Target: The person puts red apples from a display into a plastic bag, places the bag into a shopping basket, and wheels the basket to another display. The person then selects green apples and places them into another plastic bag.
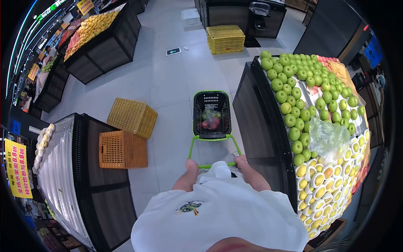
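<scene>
A black shopping basket with a green rim sits in front of me, low over the floor. Inside it lies a clear plastic bag of red and green fruit. Its green handle reaches back toward my body. My left hand is closed around the handle's left corner. At the right corner, my right hand grips the same handle. Some crumpled clear plastic shows beside the right hand; whether that hand holds it too, I cannot tell.
To the right is a display stand of green apples and net-wrapped yellow fruit, with a clear bag lying on top. Yellow-brown crates stand at the left. Farther ahead are a yellow crate and another fruit stand.
</scene>
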Demonstrator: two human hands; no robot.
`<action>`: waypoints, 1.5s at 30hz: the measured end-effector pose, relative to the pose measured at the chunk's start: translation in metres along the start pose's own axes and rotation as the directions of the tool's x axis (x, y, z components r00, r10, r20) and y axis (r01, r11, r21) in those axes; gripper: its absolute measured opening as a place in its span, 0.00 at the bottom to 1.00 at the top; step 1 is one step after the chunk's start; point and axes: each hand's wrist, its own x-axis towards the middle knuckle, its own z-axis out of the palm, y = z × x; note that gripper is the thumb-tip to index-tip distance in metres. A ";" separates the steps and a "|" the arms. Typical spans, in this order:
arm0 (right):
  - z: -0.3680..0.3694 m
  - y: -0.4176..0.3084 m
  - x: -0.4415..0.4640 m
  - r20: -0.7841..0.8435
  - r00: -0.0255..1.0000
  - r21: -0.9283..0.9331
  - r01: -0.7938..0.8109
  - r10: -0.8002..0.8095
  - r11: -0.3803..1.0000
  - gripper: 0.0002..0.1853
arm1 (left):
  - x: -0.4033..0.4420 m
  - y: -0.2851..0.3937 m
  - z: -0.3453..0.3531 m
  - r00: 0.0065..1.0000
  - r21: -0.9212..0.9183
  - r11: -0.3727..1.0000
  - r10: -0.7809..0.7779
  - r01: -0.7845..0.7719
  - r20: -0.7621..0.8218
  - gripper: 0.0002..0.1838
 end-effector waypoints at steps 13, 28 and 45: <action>-0.082 -0.077 0.054 0.087 0.995 -0.015 0.053 -0.051 0.998 0.24 | -0.014 0.045 0.079 0.955 0.535 0.795 0.283 -0.285 0.089 0.17; -0.104 -0.115 0.119 0.066 0.998 0.023 0.006 -0.008 1.000 0.24 | -0.032 0.115 0.141 0.999 0.022 1.000 -0.004 0.005 -0.044 0.20; -0.126 -0.295 0.164 0.038 0.998 0.347 -0.057 0.047 0.936 0.30 | 0.052 0.291 0.165 0.962 -0.151 0.988 0.062 -0.022 0.264 0.17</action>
